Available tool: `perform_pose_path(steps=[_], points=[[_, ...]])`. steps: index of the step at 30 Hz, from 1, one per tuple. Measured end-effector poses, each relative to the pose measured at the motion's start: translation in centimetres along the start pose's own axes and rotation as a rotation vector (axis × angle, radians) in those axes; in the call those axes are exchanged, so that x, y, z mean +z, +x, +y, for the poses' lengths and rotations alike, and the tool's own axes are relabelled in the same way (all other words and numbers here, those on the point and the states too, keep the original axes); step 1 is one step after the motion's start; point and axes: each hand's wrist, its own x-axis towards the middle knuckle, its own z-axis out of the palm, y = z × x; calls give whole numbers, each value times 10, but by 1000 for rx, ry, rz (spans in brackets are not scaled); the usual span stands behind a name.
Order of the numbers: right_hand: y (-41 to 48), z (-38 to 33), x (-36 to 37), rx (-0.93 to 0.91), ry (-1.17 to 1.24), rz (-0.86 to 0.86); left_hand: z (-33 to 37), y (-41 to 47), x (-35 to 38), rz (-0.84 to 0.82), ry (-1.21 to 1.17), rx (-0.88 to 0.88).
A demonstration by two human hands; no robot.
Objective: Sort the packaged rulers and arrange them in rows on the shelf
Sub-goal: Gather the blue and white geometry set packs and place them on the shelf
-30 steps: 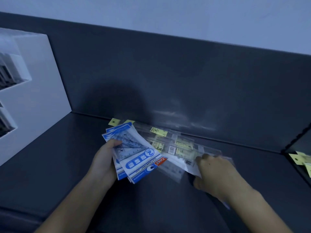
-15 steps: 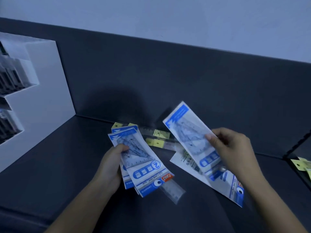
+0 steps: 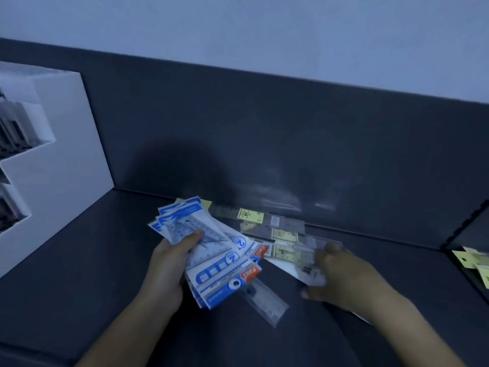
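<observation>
Left hand grips a fan of blue packs, thumb pressed across the top one. Right hand is down on a white pack just right of the fan. It is blurred, so I cannot tell whether its fingers pinch the pack or only lie on it. A clear ruler pokes out below the fan, and I cannot tell if the left hand holds it or if it lies on the shelf. Beyond both hands, yellow-label packs lie overlapping, more a heap than a row. Well left of the left hand stands a white box; well right of the right, yellow tags.

My worry is the fan. The packs look slick and one thumb is all that pins them, so a tilt of the wrist could spill them onto the heap. The clear ruler could slide free first. A hasty drag by the right hand would also scatter the yellow-label packs.
</observation>
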Motion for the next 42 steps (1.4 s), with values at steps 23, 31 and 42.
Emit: perform_pose_path(steps=[23, 31, 42], points=[[-4, 19, 14, -319, -320, 252, 4, 0, 0, 111, -19, 60], [-12, 51, -62, -193, 681, 282, 11, -7, 1, 110, 66, 130], [21, -9, -7, -82, 1122, 169, -28, -20, 91, -166, 111, 54]])
